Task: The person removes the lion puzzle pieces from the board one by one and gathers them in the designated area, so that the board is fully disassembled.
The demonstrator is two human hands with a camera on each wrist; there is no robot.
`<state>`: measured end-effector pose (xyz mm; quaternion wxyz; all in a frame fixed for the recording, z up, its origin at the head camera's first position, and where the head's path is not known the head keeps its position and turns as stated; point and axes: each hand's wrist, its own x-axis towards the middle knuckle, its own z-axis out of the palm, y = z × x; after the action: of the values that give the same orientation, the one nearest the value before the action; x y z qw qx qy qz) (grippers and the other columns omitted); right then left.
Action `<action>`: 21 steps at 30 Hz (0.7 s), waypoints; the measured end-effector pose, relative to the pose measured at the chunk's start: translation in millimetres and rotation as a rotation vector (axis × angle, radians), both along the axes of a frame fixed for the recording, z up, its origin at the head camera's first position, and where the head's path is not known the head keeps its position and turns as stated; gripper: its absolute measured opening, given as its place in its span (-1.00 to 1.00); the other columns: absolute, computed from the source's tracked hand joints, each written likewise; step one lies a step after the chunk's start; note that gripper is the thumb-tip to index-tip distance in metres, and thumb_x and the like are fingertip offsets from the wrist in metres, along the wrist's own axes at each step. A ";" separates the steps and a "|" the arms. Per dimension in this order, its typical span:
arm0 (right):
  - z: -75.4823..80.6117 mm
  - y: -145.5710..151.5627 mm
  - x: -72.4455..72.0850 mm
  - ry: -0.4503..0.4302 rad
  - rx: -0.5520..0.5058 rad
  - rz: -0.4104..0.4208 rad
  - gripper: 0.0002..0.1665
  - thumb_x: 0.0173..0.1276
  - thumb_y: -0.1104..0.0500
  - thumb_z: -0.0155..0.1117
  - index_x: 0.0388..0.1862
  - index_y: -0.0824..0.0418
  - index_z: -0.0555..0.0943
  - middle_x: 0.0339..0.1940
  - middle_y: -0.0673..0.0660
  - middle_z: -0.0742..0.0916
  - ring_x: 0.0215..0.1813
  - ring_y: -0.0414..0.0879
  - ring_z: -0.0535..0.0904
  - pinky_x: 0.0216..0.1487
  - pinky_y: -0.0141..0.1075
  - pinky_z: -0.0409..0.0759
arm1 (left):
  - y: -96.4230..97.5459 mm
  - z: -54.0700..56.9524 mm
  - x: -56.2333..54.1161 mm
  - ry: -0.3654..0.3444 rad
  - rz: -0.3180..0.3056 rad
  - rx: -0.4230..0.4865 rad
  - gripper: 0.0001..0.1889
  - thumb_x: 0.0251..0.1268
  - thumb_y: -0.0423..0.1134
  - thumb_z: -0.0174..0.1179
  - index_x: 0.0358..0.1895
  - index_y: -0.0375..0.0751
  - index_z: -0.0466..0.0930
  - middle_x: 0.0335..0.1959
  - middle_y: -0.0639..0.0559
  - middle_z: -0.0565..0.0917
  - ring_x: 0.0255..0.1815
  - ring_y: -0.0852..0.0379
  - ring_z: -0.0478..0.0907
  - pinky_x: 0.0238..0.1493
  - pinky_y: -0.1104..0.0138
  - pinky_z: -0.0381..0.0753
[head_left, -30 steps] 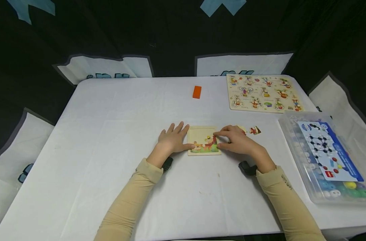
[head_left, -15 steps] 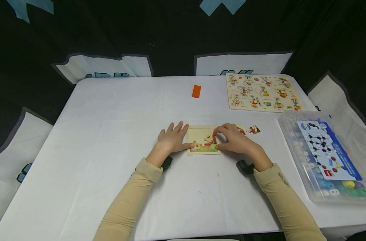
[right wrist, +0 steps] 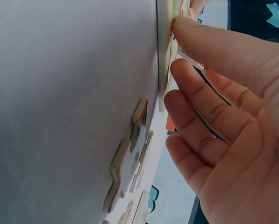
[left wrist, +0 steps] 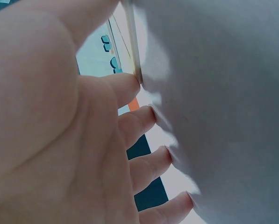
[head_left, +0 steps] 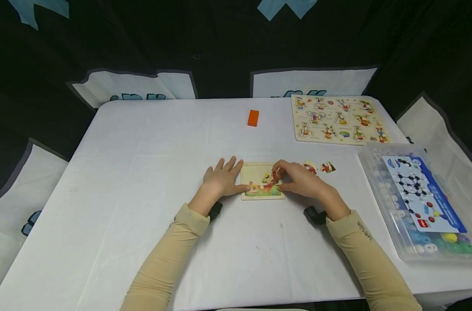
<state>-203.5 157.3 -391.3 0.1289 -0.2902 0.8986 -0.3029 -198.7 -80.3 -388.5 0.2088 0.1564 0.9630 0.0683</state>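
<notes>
A small wooden jigsaw tray lies mid-table, its lower part filled with colourful animal puzzle pieces. My left hand rests flat at its left side, fingers spread, thumb on the tray's lower left. In the left wrist view the index fingertip meets the tray's edge. Over the right side, my right hand pinches a red puzzle piece by its edge; the piece stands tilted in the right wrist view. The thumb is at the tray's rim, and the curled fingers partly hide the piece.
Two loose puzzle pieces lie right of the tray, one partly behind my right hand. An orange block sits farther back. A large picture board is at the back right, and a clear plastic bead box stands on the right.
My right index finger has curled and shifted slightly left over the tray, and the red piece has tilted with it. My left hand keeps its place.
</notes>
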 end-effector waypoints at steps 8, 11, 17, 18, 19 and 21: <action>3.9 -6.0 -0.2 0.011 0.057 -0.021 -0.56 0.09 0.33 0.35 -0.04 0.27 0.45 -0.30 0.09 0.63 -0.19 -0.02 0.51 -0.12 -0.12 0.43 | 0.4 -0.2 -1.1 -0.002 0.004 -0.007 -0.11 0.13 0.35 -0.05 0.45 0.04 -0.16 0.45 0.00 -0.16 0.41 -0.13 -0.23 0.26 -0.09 -0.07; 3.1 -6.2 -0.6 0.036 0.069 -0.030 -0.61 0.10 0.31 0.34 -0.08 0.27 0.47 -0.33 0.08 0.63 -0.21 -0.03 0.51 -0.14 -0.13 0.43 | 0.4 -0.6 -1.1 -0.001 0.005 -0.007 -0.10 0.13 0.35 -0.04 0.45 0.04 -0.16 0.45 0.00 -0.15 0.41 -0.14 -0.23 0.26 -0.10 -0.07; 1.1 -4.8 -0.7 0.061 0.063 -0.049 -0.66 0.09 0.29 0.36 -0.14 0.28 0.51 -0.36 0.05 0.64 -0.23 -0.05 0.51 -0.15 -0.14 0.43 | 0.3 -1.2 -0.8 0.000 0.002 -0.006 -0.10 0.12 0.35 -0.04 0.45 0.03 -0.15 0.45 0.00 -0.15 0.41 -0.15 -0.23 0.26 -0.11 -0.07; 0.8 -4.5 -1.0 0.061 0.063 -0.046 -0.66 0.09 0.29 0.36 -0.13 0.28 0.51 -0.36 0.05 0.64 -0.23 -0.05 0.51 -0.16 -0.14 0.43 | 0.3 -1.1 -0.8 0.001 0.002 -0.006 -0.10 0.12 0.35 -0.04 0.45 0.03 -0.15 0.45 0.00 -0.15 0.41 -0.15 -0.23 0.26 -0.11 -0.07; 0.9 -4.5 -1.0 0.060 0.064 -0.043 -0.66 0.09 0.29 0.36 -0.13 0.29 0.51 -0.36 0.06 0.63 -0.23 -0.05 0.51 -0.16 -0.14 0.43 | 0.4 -1.0 -0.9 0.002 0.002 -0.007 -0.10 0.12 0.35 -0.04 0.45 0.03 -0.15 0.45 0.00 -0.15 0.41 -0.14 -0.23 0.26 -0.11 -0.07; 1.2 -4.4 -1.0 0.057 0.067 -0.036 -0.65 0.09 0.30 0.35 -0.12 0.29 0.52 -0.35 0.06 0.63 -0.24 -0.06 0.50 -0.17 -0.14 0.43 | 0.5 -0.9 -1.2 0.003 0.001 -0.009 -0.10 0.12 0.36 -0.04 0.45 0.03 -0.15 0.45 0.00 -0.15 0.41 -0.14 -0.22 0.26 -0.10 -0.07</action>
<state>-204.4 153.0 -390.1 0.1072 -0.2779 0.9166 -0.2667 -199.9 -79.8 -389.4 0.2083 0.1549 0.9636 0.0638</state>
